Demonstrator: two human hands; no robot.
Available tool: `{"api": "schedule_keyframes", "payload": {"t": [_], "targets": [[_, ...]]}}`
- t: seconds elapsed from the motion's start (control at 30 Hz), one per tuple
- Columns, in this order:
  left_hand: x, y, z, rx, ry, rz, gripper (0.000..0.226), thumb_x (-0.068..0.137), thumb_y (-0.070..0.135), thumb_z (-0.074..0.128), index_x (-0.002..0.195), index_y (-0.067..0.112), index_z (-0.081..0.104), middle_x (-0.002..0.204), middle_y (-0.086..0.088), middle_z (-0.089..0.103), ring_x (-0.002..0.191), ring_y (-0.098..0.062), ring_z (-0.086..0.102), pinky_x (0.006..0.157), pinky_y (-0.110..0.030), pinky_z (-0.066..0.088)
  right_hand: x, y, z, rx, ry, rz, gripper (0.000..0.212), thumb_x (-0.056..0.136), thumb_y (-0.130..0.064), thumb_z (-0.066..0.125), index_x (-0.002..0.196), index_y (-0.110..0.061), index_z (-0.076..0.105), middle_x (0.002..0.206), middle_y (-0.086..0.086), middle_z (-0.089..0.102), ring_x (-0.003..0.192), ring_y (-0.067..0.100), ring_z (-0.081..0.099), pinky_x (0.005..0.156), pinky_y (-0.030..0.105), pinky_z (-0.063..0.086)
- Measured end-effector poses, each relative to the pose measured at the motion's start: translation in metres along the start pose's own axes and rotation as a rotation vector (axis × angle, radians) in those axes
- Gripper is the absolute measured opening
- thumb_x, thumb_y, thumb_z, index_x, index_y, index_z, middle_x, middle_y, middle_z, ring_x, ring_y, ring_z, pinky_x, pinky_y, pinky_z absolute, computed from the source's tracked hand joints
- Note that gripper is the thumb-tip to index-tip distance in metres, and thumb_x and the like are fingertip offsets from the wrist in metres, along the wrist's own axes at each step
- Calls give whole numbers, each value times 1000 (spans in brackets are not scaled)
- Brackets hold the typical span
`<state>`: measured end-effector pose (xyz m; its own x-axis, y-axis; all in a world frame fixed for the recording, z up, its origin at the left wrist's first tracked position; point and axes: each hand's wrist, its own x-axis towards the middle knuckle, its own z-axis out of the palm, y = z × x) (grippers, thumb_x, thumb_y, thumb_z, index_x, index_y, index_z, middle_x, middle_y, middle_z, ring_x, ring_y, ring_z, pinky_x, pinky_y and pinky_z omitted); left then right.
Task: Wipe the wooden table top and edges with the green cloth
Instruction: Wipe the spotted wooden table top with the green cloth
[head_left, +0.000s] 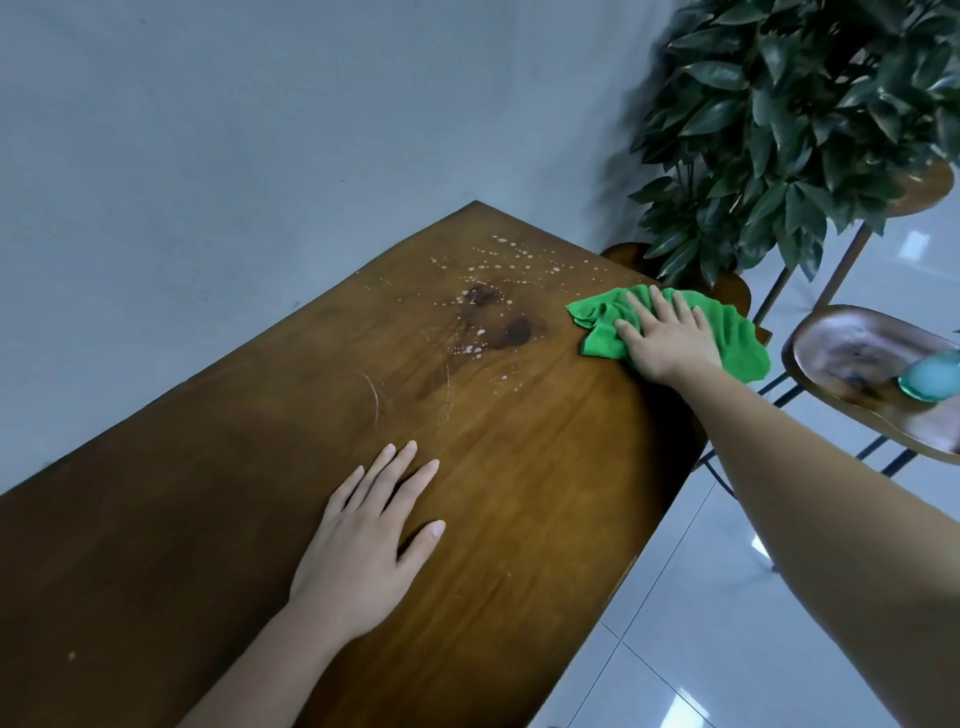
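Brown wood fills most of the view: a long table runs from the near left corner away toward a grey wall, its far right corner close to a leafy plant. The plant's dark green leaves hang over that corner and partly hide a small round stand behind them. To the right of the table, over pale glossy floor tiles, sits a wooden tray-like stool on thin black legs, with a blue-green glass object resting in it; what that object is cannot be told.

On the far part of the table top lies a scatter of white droplets around two dark knots in the grain, with faint curved scratches nearer.

The green cloth lies bunched at the table's right edge, near the far corner, part of it reaching past the edge. The right hand lies flat on top of it, fingers spread and pressing down, not pinching. The left hand rests palm down on the bare wood nearer the viewer, fingers spread, holding nothing, well apart from the cloth.
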<state>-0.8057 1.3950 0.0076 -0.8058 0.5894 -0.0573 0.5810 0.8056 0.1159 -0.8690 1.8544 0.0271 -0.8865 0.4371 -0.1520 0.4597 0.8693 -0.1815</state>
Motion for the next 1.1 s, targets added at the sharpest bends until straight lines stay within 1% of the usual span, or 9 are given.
{"api": "schedule_keyframes", "payload": {"t": [0.1,0.33,0.47,0.57,0.67,0.73,0.83,0.97,1.1], "targets": [[1,1,-2,-17,2,0,80,101,84,-7,173,51,1,183,21,-14,167,-2,-19,138,-39,-1,-21,-38,9,-35,-7,-118,74,106,-75,3,174,-44,0,183,-5,-7,170,28,-8,137,52,-4],[-1,0,-4,-32,19,36,72,108,77,6,174,49,2,184,20,-11,166,0,-20,137,-35,-3,-73,-175,48,-70,-62,-477,71,107,-73,1,173,-46,-4,182,-6,-13,168,31,-16,136,55,-5],[1,0,-9,-42,-3,17,74,108,79,10,174,46,11,186,10,1,171,-11,-5,137,-38,2,-85,-244,64,-93,-110,-685,67,111,-67,7,174,-44,1,183,-8,-8,169,28,-15,136,53,-7],[-2,1,-13,-87,-11,-53,75,107,81,20,173,49,10,185,8,-2,171,-21,5,130,-35,3,-79,-265,67,-109,-155,-802,65,114,-63,13,174,-43,3,184,-10,-7,169,23,-15,136,50,-8],[-2,1,-10,-66,19,-30,74,107,82,18,173,50,5,185,12,-7,171,-15,-2,133,-34,0,-62,-258,63,-92,-175,-883,64,114,-63,15,175,-42,8,184,-10,-3,170,18,-11,137,47,-6],[0,-1,-6,-49,26,-4,74,107,81,14,173,50,5,184,15,-9,169,-6,-10,138,-37,3,-47,-244,57,-68,-172,-865,63,114,-65,15,174,-44,11,184,-10,-1,170,16,-7,137,46,-5],[2,-2,-3,-48,20,-6,72,108,80,13,173,51,6,183,19,-12,166,0,-17,139,-38,5,-17,-210,41,-37,-136,-726,63,113,-67,14,173,-47,13,183,-10,-1,170,17,-5,135,44,-8],[7,-1,-4,-34,11,-17,73,106,82,6,173,52,2,183,21,-15,166,0,-19,135,-33,-4,20,-141,19,-24,-77,-516,63,113,-68,13,172,-49,11,183,-10,-2,170,19,-4,136,44,-6],[13,-1,-4,-33,22,-30,81,101,86,-3,173,52,5,184,20,-10,168,-3,-14,135,-36,-2,48,-66,5,-21,-11,-285,67,110,-70,7,173,-48,8,183,-7,-3,170,22,-3,137,47,-1]]}}
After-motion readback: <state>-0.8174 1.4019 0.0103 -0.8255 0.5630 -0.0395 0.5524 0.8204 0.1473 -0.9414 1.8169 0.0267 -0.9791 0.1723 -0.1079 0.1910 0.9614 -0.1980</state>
